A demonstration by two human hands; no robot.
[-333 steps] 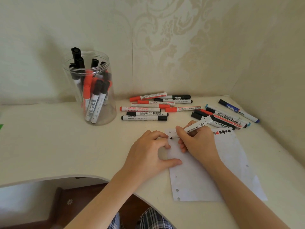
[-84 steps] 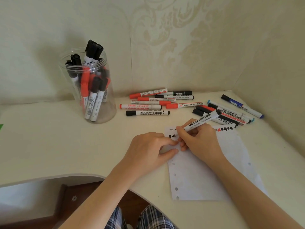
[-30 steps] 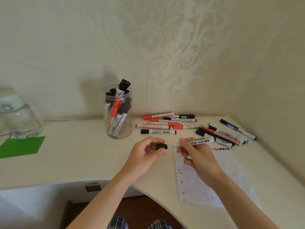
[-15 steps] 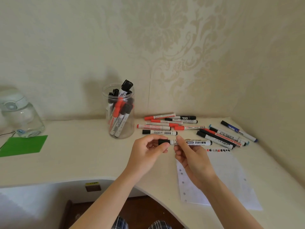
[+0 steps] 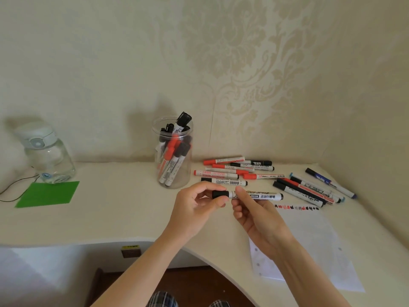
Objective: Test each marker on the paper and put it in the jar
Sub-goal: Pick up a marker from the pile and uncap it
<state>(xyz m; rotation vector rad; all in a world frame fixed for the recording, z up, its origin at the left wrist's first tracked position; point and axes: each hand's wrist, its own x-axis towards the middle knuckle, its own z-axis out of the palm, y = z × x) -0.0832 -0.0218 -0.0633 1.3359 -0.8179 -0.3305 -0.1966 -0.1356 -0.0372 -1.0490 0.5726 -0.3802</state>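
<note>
The white-barrelled whiteboard marker with a black cap is held level in the air above the cream desk, just in front of the clear round plastic jar that already stands full of upright markers. The left hand pinches the black cap between thumb and curled fingers, while the right hand grips the barrel near the cap end with its fingertips — the far end sticks out free to the right. The marker looks light, stiff and smooth, so a fingertip pinch at mid-barrel should carry it easily; the glossy label might slip if held too loosely. The cap seems seated, though that is a judgement. The white punched sheet of paper lies under the right forearm, and loose red and black markers lie just beyond — apparently untested.
</note>
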